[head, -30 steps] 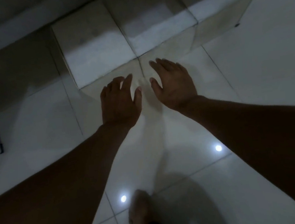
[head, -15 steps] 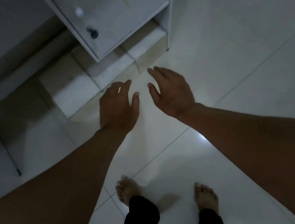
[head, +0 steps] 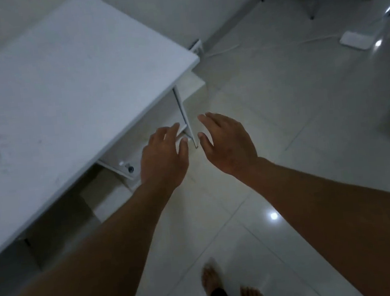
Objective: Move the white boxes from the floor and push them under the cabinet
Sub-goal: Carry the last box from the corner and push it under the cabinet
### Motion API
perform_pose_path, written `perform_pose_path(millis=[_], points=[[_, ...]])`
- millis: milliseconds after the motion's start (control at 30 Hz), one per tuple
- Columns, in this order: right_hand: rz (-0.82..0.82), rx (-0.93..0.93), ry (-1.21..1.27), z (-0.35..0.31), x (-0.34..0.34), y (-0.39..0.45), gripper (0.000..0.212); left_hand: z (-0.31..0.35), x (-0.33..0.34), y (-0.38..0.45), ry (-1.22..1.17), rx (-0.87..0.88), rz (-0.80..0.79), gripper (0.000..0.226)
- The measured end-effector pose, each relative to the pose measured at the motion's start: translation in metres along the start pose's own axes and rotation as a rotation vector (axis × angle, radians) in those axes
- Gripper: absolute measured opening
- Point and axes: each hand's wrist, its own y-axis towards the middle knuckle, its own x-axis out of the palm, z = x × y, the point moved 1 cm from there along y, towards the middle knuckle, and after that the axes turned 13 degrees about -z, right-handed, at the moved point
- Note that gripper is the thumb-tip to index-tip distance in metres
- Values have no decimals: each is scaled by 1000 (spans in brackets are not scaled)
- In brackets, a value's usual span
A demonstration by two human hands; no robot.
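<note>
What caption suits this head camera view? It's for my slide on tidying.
Both hands, left and right, empty and open above the floor beside the white cabinet, boxes underneath.

Dim room, glossy white tiled floor [head: 283,118], pale wall [head: 173,9], light glints

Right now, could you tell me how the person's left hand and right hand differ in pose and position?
The left hand hangs in front of the cabinet, overlapping its front in view; the right hand hangs over bare floor tiles, past the cabinet's corner. The left hand's fingers are partly curled, while the right hand's reach out straighter. Both are open, palms down, holding nothing.
</note>
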Motion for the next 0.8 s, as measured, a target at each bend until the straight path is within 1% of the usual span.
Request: perform_pose_path(millis=[167, 333, 433, 533, 633, 800], points=[[24, 29, -24, 2, -55, 40, 41, 28, -53, 34, -49, 53, 34, 45], [-12, 89, -42, 8, -92, 78, 42, 43, -97, 76, -84, 79, 42, 45], [-1, 108, -23, 12, -104, 108, 42, 47, -115, 106, -93, 92, 49, 46], [7, 109, -3, 18, -116, 143, 42, 48, -127, 139, -106, 55, 46, 47], [25, 95, -14, 36, -127, 178, 40, 52, -131, 173, -117, 55, 52, 46], [-63, 84, 25, 85, -138, 237, 43, 68, -127, 239, -119, 17, 48, 47]])
